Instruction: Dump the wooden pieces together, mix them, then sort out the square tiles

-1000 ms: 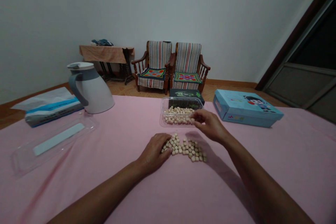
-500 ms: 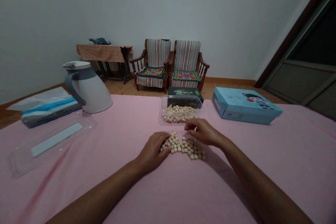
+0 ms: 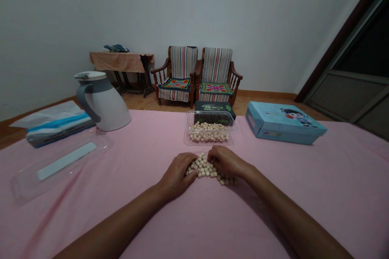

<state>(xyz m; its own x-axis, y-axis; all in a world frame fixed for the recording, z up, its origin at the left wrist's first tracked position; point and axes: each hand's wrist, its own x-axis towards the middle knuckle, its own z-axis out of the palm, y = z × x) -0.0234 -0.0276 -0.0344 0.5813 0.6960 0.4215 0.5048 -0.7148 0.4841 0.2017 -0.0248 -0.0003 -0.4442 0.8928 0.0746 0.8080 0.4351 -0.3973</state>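
Small pale wooden cubes lie close together in one layer on the pink cloth. My left hand rests at their left edge, thumb and fingers apart, touching the nearest cubes. Over the right part of the layer is my right hand, fingers curled down and pressed together at the cubes. Whatever sits between its fingertips is hidden. Behind both hands stands a clear plastic box with many more cubes inside.
A black box stands behind the clear one, a blue box to the right. Leftward are a white and grey jug, a tissue pack and a clear lid. Two armchairs are by the wall.
My right hand has come down and slightly left, from above the cubes onto them, its fingers now lower. My left hand has stayed in place.
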